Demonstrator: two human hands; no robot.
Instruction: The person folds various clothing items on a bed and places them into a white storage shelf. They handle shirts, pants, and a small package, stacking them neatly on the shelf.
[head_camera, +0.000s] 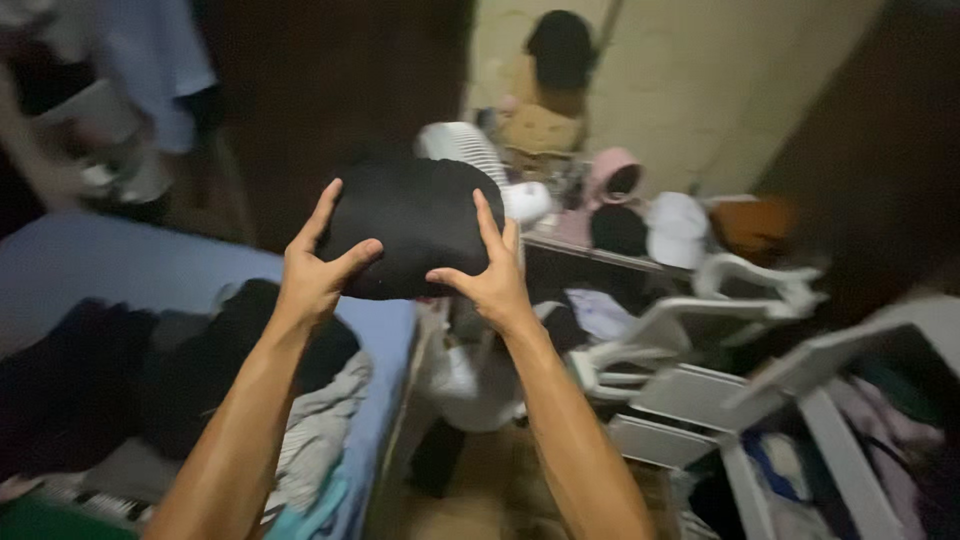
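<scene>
Both bare forearms reach up and forward from the lower edge of view, converging toward a folded black cloth bundle (415, 228). The left hand (315, 270) clasps the bundle's left side, fingers (322, 212) spread upward, thumb beneath. The right hand (493, 275) mirrors it on the bundle's right side, fingers splayed, thumb pointing inward.

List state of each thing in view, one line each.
black folded cloth: held up in the air between both hands
left hand: gripping the cloth's left edge
right hand: gripping its right edge
clothes pile: heaped loose on the blue bed
white fan: blurred, cannot tell if running
</scene>
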